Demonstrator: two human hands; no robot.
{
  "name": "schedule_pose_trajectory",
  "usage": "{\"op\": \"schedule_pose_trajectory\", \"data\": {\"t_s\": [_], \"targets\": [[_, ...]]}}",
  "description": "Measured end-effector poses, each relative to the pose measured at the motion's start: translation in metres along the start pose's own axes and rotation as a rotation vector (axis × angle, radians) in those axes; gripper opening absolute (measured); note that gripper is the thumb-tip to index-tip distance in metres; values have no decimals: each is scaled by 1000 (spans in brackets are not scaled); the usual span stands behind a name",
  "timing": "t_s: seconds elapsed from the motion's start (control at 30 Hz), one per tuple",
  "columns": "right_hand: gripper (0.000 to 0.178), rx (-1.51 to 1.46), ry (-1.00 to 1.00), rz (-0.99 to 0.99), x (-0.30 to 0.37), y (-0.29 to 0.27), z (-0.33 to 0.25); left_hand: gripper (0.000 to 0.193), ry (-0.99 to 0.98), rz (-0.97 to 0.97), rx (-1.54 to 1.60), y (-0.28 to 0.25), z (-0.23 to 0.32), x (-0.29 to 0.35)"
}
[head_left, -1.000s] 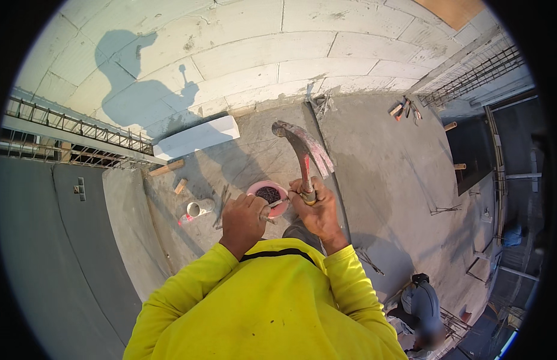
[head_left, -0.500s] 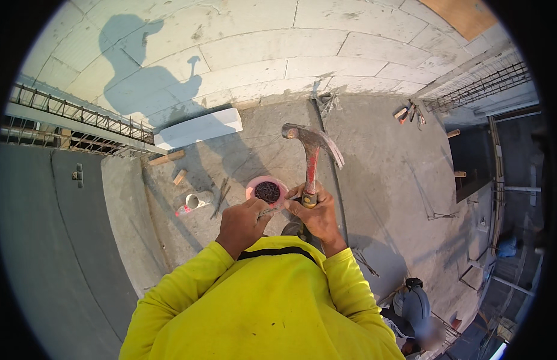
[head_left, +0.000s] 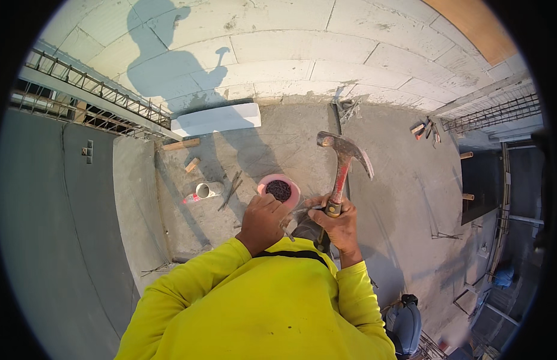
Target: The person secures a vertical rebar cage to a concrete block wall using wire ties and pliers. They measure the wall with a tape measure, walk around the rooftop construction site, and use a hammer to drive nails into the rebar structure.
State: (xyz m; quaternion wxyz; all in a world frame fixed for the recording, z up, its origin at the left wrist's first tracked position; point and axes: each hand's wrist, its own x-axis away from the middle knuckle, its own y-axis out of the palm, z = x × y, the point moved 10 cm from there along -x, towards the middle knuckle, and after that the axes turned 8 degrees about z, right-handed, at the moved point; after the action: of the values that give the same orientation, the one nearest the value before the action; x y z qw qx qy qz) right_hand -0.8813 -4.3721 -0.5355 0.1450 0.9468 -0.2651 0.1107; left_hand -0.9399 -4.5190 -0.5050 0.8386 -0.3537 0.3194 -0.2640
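My right hand (head_left: 339, 229) is closed round the handle of a claw hammer (head_left: 343, 171), which stands head up with its claw toward the right. A thin, greyish strip or rod shows at this hand's fingertips, pointing toward the left hand. Just to the left, my left hand (head_left: 263, 223) has its fingers curled together. A small pale piece sticks out below those fingers, and I cannot make out what it is. Beyond the left hand is a pink tub (head_left: 262, 185) with dark nails (head_left: 278, 191) in it; the hand overlaps its near edge in view.
A white block (head_left: 230, 118) lies by the block wall (head_left: 278, 45). Wood offcuts (head_left: 192, 164), a white pipe piece (head_left: 211, 189) and thin rods (head_left: 232, 191) lie left of the tub. Hand tools (head_left: 427, 129) sit far right. Another person (head_left: 404, 324) is at lower right.
The view has shifted, so the scene sits further right and lower. My hands have drawn slightly apart, and the pale piece under my left fingers now shows. The hammer stays in my right hand.
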Motion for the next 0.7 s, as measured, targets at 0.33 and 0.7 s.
{"op": "schedule_pose_trajectory", "data": {"t_s": [0.33,0.7], "targets": [[19,165,-43,12,6,9,5,23,-546,-529,748,39,-45,14],[18,-160,-88,-61,2,7,1,21,-823,-653,938,53,-50,12]]}}
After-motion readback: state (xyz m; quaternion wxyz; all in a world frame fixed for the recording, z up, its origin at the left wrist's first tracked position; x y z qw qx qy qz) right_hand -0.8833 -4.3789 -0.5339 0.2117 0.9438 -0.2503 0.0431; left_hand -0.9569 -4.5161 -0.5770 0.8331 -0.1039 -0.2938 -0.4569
